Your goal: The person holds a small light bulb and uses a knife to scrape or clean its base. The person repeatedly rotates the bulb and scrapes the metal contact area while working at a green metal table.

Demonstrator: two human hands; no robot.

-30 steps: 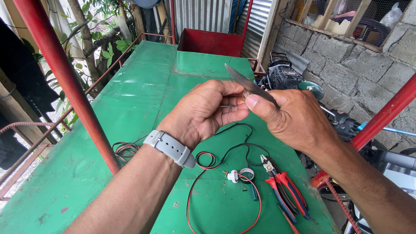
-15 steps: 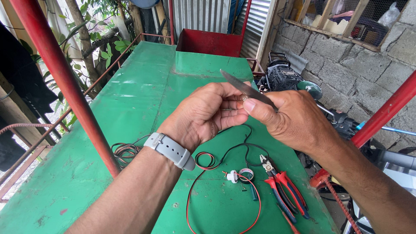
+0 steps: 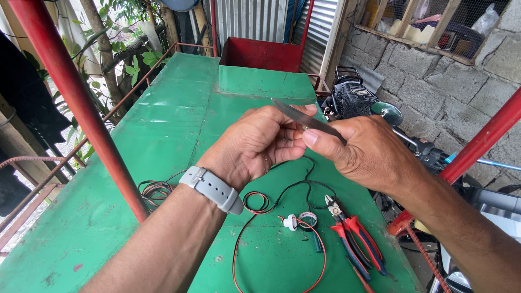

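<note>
My right hand (image 3: 366, 152) grips a knife with a thin steel blade (image 3: 296, 115) that points up and to the left. My left hand (image 3: 255, 144), with a grey watch (image 3: 213, 189) on its wrist, pinches the end of a thin wire against the blade. Both hands are held above a green metal table (image 3: 179, 130). Below them red and black wires (image 3: 282, 206) trail onto the table, joined to a small white lamp socket (image 3: 291, 222).
Red-handled pliers (image 3: 353, 239) and a roll of tape (image 3: 308, 220) lie on the table at the right. A coil of wire (image 3: 154, 191) sits by a red steel post (image 3: 76, 103). A motorcycle (image 3: 380, 108) stands beside a block wall at right.
Both hands have stayed nearly still; the knife blade has shifted slightly against the wire end.
</note>
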